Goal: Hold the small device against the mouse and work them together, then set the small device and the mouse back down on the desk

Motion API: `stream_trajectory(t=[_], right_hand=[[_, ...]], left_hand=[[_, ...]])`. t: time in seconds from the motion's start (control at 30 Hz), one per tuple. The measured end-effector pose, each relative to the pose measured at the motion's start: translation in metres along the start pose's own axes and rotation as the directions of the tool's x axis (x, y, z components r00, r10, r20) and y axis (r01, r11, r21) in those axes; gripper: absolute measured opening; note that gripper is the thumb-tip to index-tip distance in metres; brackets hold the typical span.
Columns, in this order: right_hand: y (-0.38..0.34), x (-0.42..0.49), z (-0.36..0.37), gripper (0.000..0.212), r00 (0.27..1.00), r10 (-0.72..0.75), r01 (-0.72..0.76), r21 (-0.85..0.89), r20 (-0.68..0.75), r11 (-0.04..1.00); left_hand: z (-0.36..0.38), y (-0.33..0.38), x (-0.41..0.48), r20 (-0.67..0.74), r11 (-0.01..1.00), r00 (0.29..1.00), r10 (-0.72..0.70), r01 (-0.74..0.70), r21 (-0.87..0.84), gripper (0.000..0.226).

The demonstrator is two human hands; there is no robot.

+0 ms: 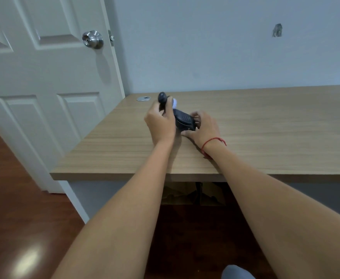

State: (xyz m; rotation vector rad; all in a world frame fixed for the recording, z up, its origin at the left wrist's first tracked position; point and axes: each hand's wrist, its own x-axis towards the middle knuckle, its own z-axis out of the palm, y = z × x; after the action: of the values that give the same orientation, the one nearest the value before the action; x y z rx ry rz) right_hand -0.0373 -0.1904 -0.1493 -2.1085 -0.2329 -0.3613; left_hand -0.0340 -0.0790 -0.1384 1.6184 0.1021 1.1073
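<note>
On desk (265, 125), both hands grip black device (184, 119), no legible txt.

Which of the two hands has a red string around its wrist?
The right hand, holding the dark device on the desk. The left hand has a bare wrist.

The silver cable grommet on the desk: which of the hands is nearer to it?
Left. The left hand is just in front of the silver cable grommet; the right hand lies farther to its right.
</note>
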Motion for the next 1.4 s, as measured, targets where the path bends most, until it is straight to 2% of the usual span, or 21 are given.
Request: stream_trajectory(t=[0.1, 0.17, 0.27, 0.4, 0.57, 0.7, 0.9, 1.0, 1.13, 1.23, 1.4], right_hand=[[0.001, 0.001, 0.002, 0.051, 1.0, 0.0, 0.0, 0.001, -0.007, 1.0], [0.001, 0.001, 0.003, 0.05, 1.0, 0.006, -0.006, 0.01, -0.013, 1.0], [0.001, 0.002, 0.004, 0.049, 1.0, 0.001, -0.001, 0.006, -0.024, 1.0], [0.004, 0.005, 0.003, 0.051, 0.997, 0.05, -0.05, 0.002, -0.058, 0.999], [0.005, 0.009, 0.002, 0.042, 0.992, 0.087, -0.089, -0.014, -0.095, 0.996], [0.004, 0.006, 0.001, 0.061, 0.995, 0.049, -0.05, -0.009, -0.084, 0.999], [0.001, 0.002, -0.002, 0.064, 0.995, 0.069, -0.067, 0.039, -0.067, 0.997], [-0.001, 0.0, -0.003, 0.055, 0.996, 0.067, -0.068, -0.012, -0.061, 0.998], [0.002, 0.003, 0.0, 0.049, 0.98, 0.154, -0.162, -0.057, -0.125, 0.985], [0.005, 0.006, 0.0, 0.044, 0.969, 0.203, -0.221, -0.123, -0.143, 0.967], [0.006, 0.012, 0.002, 0.044, 0.96, 0.195, -0.247, -0.283, -0.2, 0.927]], left_hand=[[0.005, -0.002, -0.004, 0.156, 0.991, 0.98, 0.122, -0.129, 0.034, 0.018], [0.01, -0.009, -0.003, 0.222, 0.978, 0.965, 0.139, -0.168, 0.12, 0.02], [0.009, -0.011, -0.001, 0.188, 0.974, 0.974, 0.125, -0.156, 0.162, 0.021], [0.004, -0.002, -0.007, 0.216, 0.985, 0.967, 0.134, -0.154, 0.081, 0.026], [0.004, 0.0, -0.011, 0.244, 0.992, 0.961, 0.13, -0.128, -0.022, 0.039], [0.005, -0.002, -0.007, 0.221, 0.994, 0.972, 0.086, -0.098, 0.045, 0.041], [0.006, -0.011, 0.004, 0.15, 0.982, 0.989, 0.013, -0.041, 0.182, 0.046], [0.006, -0.01, 0.004, 0.143, 0.97, 0.99, 0.016, -0.05, 0.237, 0.042], [0.004, -0.016, 0.006, 0.194, 0.955, 0.98, -0.051, -0.009, 0.296, 0.033], [0.003, -0.013, 0.002, 0.275, 0.918, 0.961, -0.015, -0.095, 0.384, 0.018], [-0.006, -0.012, -0.001, 0.421, 0.848, 0.907, 0.011, -0.231, 0.476, 0.012]])
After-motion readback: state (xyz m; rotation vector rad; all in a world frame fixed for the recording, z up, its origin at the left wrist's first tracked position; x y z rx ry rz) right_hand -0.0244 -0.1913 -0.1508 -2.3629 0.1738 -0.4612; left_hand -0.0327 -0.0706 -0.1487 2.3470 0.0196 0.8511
